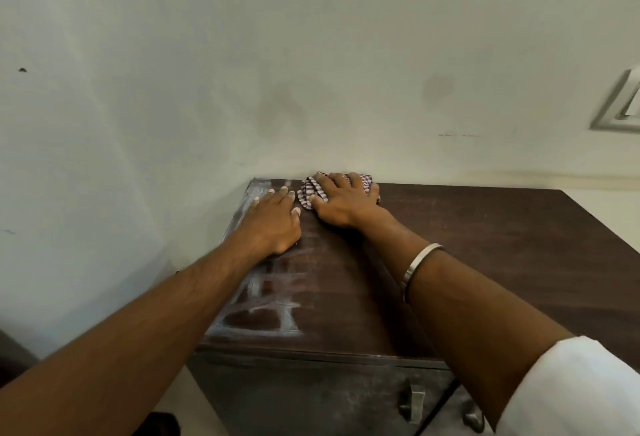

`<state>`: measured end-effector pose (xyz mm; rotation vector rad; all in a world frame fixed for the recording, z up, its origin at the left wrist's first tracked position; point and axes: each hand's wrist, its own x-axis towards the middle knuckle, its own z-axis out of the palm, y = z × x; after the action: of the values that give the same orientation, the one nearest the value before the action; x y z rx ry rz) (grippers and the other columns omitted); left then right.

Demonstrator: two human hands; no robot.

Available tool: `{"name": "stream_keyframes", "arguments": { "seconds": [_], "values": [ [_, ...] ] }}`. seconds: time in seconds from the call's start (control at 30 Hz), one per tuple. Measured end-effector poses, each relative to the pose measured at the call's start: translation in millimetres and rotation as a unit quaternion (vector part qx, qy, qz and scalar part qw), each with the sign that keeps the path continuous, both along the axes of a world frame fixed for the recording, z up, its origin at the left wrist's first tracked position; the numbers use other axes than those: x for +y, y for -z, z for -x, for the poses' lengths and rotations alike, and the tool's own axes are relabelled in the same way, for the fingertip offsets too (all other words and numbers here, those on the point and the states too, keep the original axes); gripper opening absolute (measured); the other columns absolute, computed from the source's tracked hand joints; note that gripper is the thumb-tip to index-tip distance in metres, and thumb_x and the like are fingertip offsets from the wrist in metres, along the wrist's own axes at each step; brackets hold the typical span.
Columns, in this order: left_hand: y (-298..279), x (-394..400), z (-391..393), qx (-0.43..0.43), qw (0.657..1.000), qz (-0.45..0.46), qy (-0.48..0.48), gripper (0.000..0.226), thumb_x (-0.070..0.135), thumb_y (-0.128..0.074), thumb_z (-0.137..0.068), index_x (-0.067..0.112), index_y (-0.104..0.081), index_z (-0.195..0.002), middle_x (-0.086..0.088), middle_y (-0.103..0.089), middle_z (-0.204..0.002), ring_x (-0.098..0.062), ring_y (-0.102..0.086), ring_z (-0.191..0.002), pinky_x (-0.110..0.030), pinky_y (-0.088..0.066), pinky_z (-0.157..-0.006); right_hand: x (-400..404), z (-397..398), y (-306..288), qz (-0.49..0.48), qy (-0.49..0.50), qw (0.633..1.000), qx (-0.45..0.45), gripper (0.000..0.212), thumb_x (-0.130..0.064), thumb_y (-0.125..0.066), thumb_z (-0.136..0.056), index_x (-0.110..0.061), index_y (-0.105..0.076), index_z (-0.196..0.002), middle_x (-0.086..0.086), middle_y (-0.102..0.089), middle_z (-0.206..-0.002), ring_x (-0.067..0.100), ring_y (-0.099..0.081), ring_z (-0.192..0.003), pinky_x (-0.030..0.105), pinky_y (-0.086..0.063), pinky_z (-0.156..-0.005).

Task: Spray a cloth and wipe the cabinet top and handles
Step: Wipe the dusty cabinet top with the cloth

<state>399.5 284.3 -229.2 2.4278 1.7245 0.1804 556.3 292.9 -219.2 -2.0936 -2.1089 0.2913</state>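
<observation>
Here, a crumpled cloth with thin dark and white stripes [313, 191] lies at the far edge of a dark brown wooden cabinet top [485, 245], close against the pale wall [311, 54]. The right hand [346, 201] presses down on it, fingers spread and lightly bent over the fabric. Just beside it, the left hand [272, 219] rests flat on the wood, fingers straight. Whitish smears (dust or residue) [273, 293] streak the surface nearer the viewer. A metal bangle [417, 267] circles the right wrist. Two metal handles [412, 401] show on the cabinet front.
</observation>
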Motion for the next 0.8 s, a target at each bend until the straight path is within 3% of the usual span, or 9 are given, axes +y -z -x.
{"name": "stream_keyframes", "arguments": {
  "seconds": [0.23,0.43,0.63,0.8],
  "values": [
    [-6,-7,15,0.008,1.0,-0.006,-0.004,0.055,0.032,-0.023,-0.103,0.012,-0.017,-0.154,-0.005,-0.009,-0.163,-0.023,-0.007,-0.15,-0.041,-0.005,-0.122,-2,-37,1,-0.008,0.021,1.0,-0.002,0.059,-0.06,-0.026,-0.094,-0.045,-0.014,-0.149,-0.011,-0.012,-0.161,0.019,-0.001,-0.149,0.06,0.002,-0.115],
    [-5,-6,23,-0.005,1.0,0.0,-0.003,0.055,0.033,-0.021,-0.103,0.014,-0.014,-0.154,-0.005,-0.007,-0.163,-0.023,-0.004,-0.15,-0.041,-0.004,-0.122,2,-13,2,-0.009,0.072,0.997,0.008,0.058,-0.054,-0.026,-0.096,-0.039,-0.016,-0.151,-0.006,-0.01,-0.162,0.028,0.003,-0.149,0.065,0.005,-0.112],
    [-2,-4,32,-0.004,1.0,-0.006,-0.01,0.055,0.033,-0.024,-0.103,0.012,-0.017,-0.153,-0.005,-0.012,-0.162,-0.023,-0.008,-0.15,-0.042,-0.008,-0.121,9,39,2,-0.012,0.006,1.0,0.013,0.06,-0.053,-0.027,-0.095,-0.038,-0.013,-0.151,-0.006,-0.008,-0.162,0.029,0.004,-0.149,0.064,0.007,-0.112],
    [-5,-8,41,0.003,1.0,0.001,-0.015,0.055,0.032,-0.023,-0.103,0.011,-0.016,-0.154,-0.006,-0.011,-0.162,-0.023,-0.008,-0.15,-0.041,-0.007,-0.121,3,7,1,-0.012,0.001,1.0,0.005,0.06,-0.06,-0.027,-0.093,-0.044,-0.014,-0.15,-0.011,-0.011,-0.161,0.021,0.0,-0.149,0.061,0.003,-0.114]
  ]
}}
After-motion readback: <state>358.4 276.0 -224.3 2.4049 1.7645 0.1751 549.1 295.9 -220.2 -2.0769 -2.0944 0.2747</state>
